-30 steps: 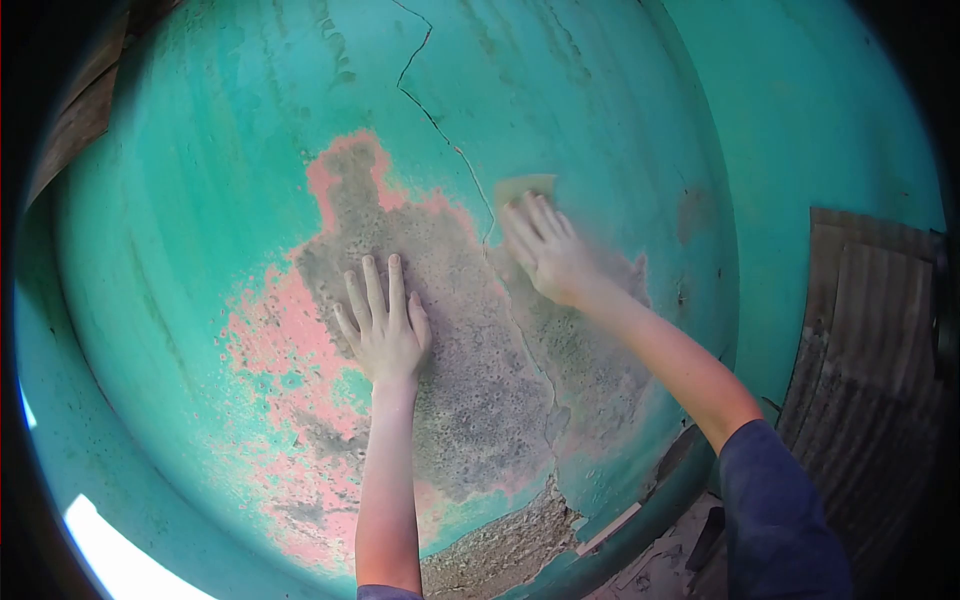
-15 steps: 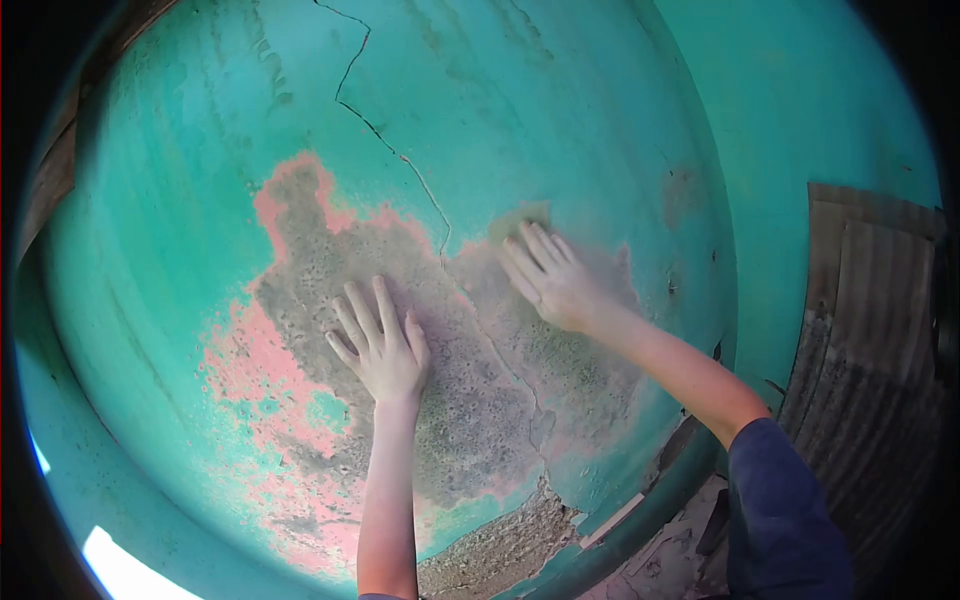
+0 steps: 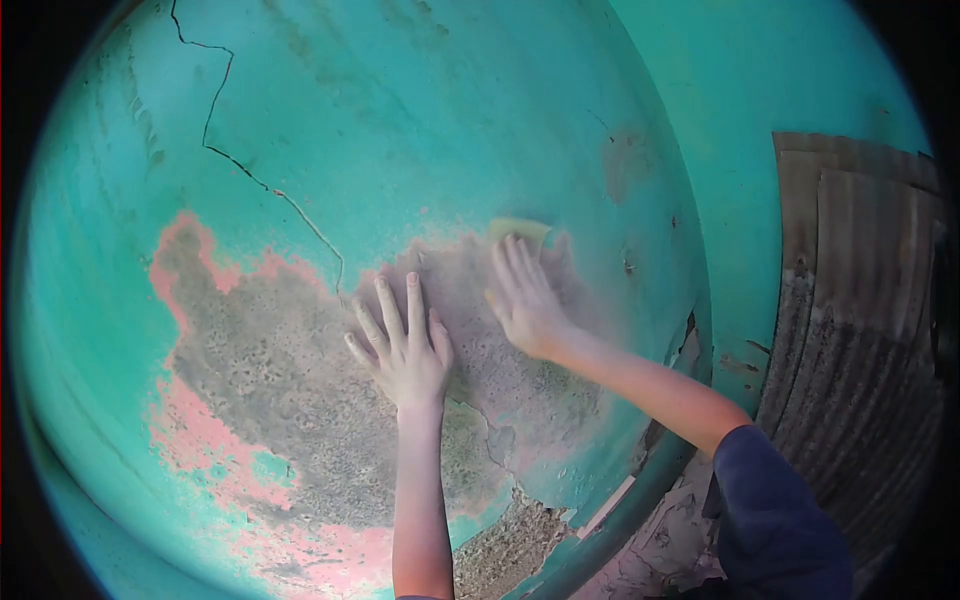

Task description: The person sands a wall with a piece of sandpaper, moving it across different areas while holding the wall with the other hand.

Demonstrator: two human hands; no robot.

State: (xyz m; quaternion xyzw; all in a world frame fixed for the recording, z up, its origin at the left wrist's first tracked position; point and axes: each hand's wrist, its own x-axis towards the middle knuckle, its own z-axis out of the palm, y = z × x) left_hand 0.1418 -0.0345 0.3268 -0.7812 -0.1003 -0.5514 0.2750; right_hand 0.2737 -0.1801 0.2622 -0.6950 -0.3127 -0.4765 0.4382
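My right hand (image 3: 528,305), dusted pale, presses a yellowish piece of sandpaper (image 3: 522,230) against the painted wall (image 3: 480,130). Part of the sheet shows above the fingertips; the rest is hidden under the fingers. It lies at the upper edge of a bare grey patch (image 3: 280,350) where the turquoise paint is gone. To the left, my left hand (image 3: 405,345) rests flat on this patch with its fingers spread, holding nothing. Pink paint (image 3: 200,435) shows along the patch's left and lower borders. Haze like dust hangs around my right hand.
A thin crack (image 3: 300,212) runs down the wall to the patch. Below, plaster has broken away, leaving a rough hole (image 3: 510,545). Weathered corrugated sheets (image 3: 860,300) stand at the right. Flaking, broken material (image 3: 655,535) lies along the wall's lower right edge.
The view has shifted, so the crack sits farther left. My left hand has slid right across the patch, over the crack. My right hand has moved right along the patch's top edge with the sandpaper.
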